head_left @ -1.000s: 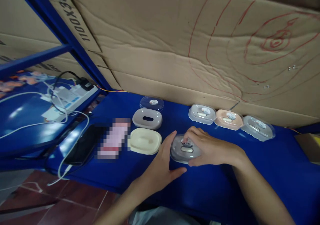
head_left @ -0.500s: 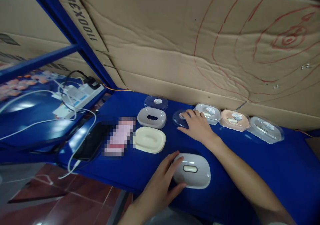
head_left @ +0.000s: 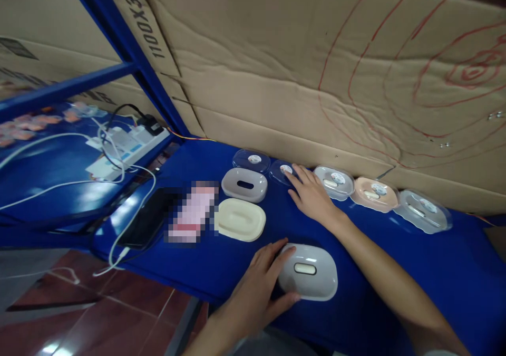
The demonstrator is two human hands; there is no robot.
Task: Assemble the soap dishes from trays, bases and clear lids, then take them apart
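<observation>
My left hand (head_left: 266, 279) has its fingers and thumb around the left end of a grey oval dish (head_left: 322, 282) with a cream insert in its slot. Farther back, my right hand (head_left: 312, 192) rests its fingertips at the right edge of a clear lid (head_left: 280, 172) with a round label. To the left of that lid lies a similar clear lid (head_left: 245, 160). In front of it sit a grey dish with an open slot (head_left: 229, 183) and a cream oval piece (head_left: 242, 220).
Along the cardboard wall (head_left: 253, 71) stand a lidded grey dish (head_left: 343, 187), a peach one (head_left: 375, 195) and another grey one (head_left: 425, 213). A blurred pink object (head_left: 193, 213), a black phone-like object (head_left: 148, 219) and a white power strip (head_left: 126, 155) are at the left.
My right hand has moved the clear lid back and left, beside the other clear lid. My left hand keeps its place on the grey dish. The view has shifted slightly.
</observation>
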